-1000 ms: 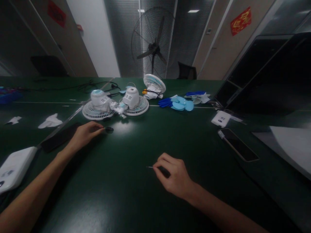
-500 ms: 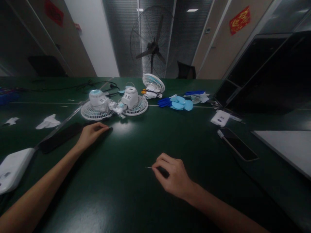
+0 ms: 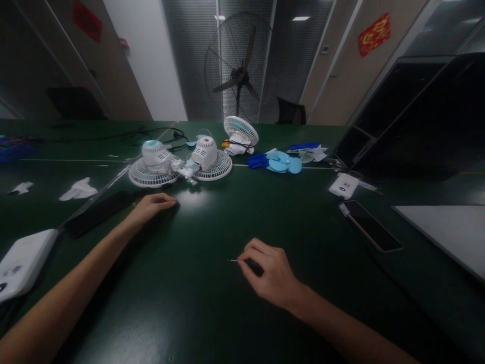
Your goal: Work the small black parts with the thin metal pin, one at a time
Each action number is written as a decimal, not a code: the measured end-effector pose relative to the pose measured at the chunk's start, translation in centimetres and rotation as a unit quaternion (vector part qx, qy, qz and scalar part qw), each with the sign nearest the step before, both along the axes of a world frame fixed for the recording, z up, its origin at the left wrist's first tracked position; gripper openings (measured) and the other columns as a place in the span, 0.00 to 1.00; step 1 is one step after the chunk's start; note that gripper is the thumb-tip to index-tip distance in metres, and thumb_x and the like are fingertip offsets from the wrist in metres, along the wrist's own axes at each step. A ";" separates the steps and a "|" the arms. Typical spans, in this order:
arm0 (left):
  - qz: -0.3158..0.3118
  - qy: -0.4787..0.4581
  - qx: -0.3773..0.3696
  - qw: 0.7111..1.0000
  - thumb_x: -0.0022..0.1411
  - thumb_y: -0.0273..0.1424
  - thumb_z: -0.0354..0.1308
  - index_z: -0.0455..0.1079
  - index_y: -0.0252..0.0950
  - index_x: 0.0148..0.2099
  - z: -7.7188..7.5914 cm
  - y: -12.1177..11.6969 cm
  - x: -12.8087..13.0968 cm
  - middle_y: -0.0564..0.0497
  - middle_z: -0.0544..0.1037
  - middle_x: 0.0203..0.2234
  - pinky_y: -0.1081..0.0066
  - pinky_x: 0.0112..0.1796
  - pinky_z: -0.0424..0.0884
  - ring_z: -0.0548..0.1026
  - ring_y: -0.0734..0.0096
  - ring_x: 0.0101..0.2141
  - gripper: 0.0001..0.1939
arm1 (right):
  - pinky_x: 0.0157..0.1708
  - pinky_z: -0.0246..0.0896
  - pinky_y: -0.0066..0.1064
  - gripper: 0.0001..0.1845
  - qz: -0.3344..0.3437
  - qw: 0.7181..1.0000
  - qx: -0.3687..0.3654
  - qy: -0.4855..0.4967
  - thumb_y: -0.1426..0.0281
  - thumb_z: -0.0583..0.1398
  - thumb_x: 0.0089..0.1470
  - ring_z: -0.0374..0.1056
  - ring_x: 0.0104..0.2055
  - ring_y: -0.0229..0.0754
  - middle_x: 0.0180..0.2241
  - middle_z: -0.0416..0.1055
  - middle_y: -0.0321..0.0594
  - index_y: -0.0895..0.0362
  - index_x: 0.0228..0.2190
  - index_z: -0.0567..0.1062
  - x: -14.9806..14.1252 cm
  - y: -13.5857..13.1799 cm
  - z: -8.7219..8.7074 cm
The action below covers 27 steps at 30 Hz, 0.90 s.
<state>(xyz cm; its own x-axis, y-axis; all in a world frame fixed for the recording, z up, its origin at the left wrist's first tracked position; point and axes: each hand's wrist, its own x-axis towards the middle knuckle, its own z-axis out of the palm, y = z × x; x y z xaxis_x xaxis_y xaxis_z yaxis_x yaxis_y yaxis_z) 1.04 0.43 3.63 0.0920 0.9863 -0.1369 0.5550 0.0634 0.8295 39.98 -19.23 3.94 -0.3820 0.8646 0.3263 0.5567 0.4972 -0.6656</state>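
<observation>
My right hand (image 3: 267, 273) is closed around a small screwdriver (image 3: 233, 260), its thin metal shaft pointing left above the green table and its dark handle partly hidden in the palm. Farther forward on the left, my left hand (image 3: 153, 206) pinches a tiny dark item at its fingertips, too small to name. Just beyond that hand lie two white fans, face down: one on the left (image 3: 153, 178) and one beside it (image 3: 206, 154). A third small fan (image 3: 240, 132) leans farther back, with a dark cord around it.
Light-blue fan blades (image 3: 282, 163) and blue gloves (image 3: 257, 160) lie at the back. To the right are a phone (image 3: 371, 225), a white box (image 3: 343, 185) and a large dark monitor (image 3: 409, 116). On the left rest a white device (image 3: 28, 260) and crumpled white tissue (image 3: 79, 189).
My left hand has shifted slightly to the right, still pinching. My right hand and the screwdriver have barely moved. The view itself has moved a little.
</observation>
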 end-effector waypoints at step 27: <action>-0.383 0.006 0.145 0.912 0.71 0.27 0.61 0.72 0.42 0.57 -0.4 -12.7 13.1 0.50 0.76 0.43 0.69 0.42 0.71 0.75 0.68 0.41 0.14 | 0.32 0.65 0.29 0.06 -0.036 0.998 -0.005 -0.045 0.74 0.61 0.65 0.71 0.34 0.39 0.39 0.74 0.39 0.55 0.39 0.80 -0.1 0.0 0.0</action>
<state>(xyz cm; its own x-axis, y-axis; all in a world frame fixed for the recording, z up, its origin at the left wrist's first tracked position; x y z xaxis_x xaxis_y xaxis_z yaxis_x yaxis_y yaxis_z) 14.19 -12.23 3.28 0.7699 0.6278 0.1143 0.3532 -0.5684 0.7431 39.88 -19.24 3.96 -0.3463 0.8938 0.2848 0.6490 0.4475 -0.6152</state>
